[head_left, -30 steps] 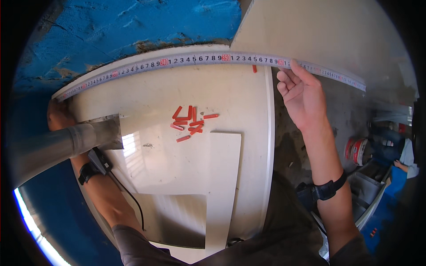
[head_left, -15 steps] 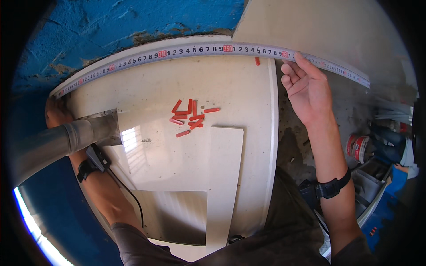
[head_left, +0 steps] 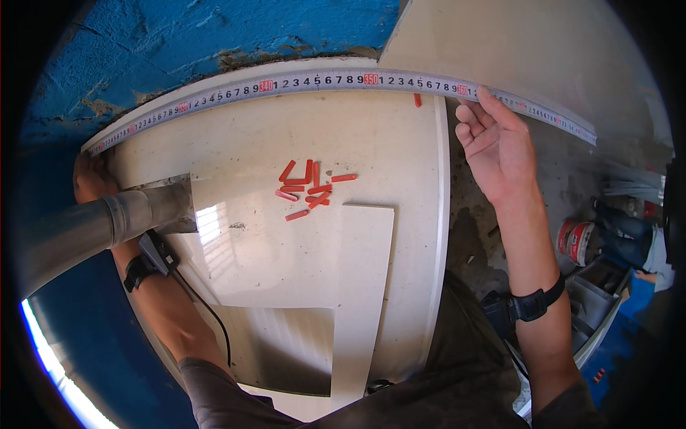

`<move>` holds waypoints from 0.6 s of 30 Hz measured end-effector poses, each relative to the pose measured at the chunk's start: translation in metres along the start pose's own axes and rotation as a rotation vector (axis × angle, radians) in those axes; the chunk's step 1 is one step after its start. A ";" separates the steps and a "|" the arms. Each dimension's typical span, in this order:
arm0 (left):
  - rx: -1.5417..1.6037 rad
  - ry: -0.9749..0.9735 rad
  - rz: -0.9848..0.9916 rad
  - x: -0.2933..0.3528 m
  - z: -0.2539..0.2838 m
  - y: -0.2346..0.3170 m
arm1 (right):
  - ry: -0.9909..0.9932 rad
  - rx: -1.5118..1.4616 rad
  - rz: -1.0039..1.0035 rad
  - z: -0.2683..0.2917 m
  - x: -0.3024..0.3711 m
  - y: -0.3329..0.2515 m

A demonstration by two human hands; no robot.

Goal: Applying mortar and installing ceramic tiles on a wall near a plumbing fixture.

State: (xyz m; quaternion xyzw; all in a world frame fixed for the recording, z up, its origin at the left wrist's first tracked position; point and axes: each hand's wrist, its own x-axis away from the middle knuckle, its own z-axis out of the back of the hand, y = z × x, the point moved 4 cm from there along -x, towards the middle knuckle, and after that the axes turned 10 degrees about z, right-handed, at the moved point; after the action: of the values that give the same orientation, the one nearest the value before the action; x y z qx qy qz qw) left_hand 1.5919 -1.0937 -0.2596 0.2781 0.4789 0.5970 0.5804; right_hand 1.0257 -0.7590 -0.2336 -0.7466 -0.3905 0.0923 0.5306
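Right, I'm looking down on a cream tile (head_left: 286, 143) with the tape (head_left: 321, 80) stretched along its far edge, running from about nine o'clock across the top to two o'clock. My right hand (head_left: 500, 150) sits at two o'clock, fingers (head_left: 493, 107) curled up under the tape and pinching it just past the tile's right edge; that grip is closed on the tape. My left hand (head_left: 91, 179) is over at nine o'clock, pressed to the tile's left corner right where the tape ends, but a grey pipe (head_left: 93, 229) crosses in front of it, so I cannot tell whether it is gripping the tape or only resting there.

A heap of red spacers (head_left: 307, 189) lies near the middle of the tile, a touch toward twelve. One lone red spacer (head_left: 417, 100) sits just under the tape at one o'clock. An L-shaped tile piece (head_left: 361, 286) lies on top of the big tile from centre down toward six. Beyond the tape the blue wall (head_left: 179, 43) fills eleven o'clock. A red-and-white can (head_left: 575, 242) stands on the floor at four o'clock. Both wrists carry black bands, the left with a cable (head_left: 207, 314) trailing toward six.
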 end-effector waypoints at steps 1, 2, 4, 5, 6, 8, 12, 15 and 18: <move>0.012 0.008 -0.001 -0.002 0.003 -0.003 | 0.005 -0.005 -0.002 0.000 0.000 0.000; 0.013 0.007 0.000 -0.002 0.001 -0.004 | 0.011 -0.008 -0.003 0.000 0.000 0.000; 0.034 0.022 0.002 -0.001 0.000 -0.003 | 0.005 -0.007 -0.007 0.003 -0.001 0.001; 0.035 0.022 0.003 0.001 -0.003 -0.001 | 0.000 -0.006 -0.009 0.004 -0.001 0.001; 0.062 0.022 0.026 0.007 -0.007 -0.002 | 0.001 -0.004 -0.009 0.004 -0.002 0.001; 0.113 0.024 0.069 0.011 -0.007 -0.001 | 0.012 0.000 -0.003 0.004 -0.002 0.000; 0.212 0.030 0.152 0.005 -0.004 -0.002 | 0.004 -0.003 -0.004 0.004 -0.002 0.001; 0.288 0.034 0.215 0.004 -0.002 -0.005 | 0.002 -0.007 -0.007 0.003 -0.002 0.001; 0.362 0.049 0.268 0.015 -0.007 0.009 | 0.006 -0.015 -0.009 -0.001 -0.002 0.001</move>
State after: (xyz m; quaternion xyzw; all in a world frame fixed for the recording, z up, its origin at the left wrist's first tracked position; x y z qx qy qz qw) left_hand 1.5796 -1.0802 -0.2578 0.4245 0.5510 0.5796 0.4246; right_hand 1.0251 -0.7609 -0.2344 -0.7492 -0.3930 0.0844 0.5265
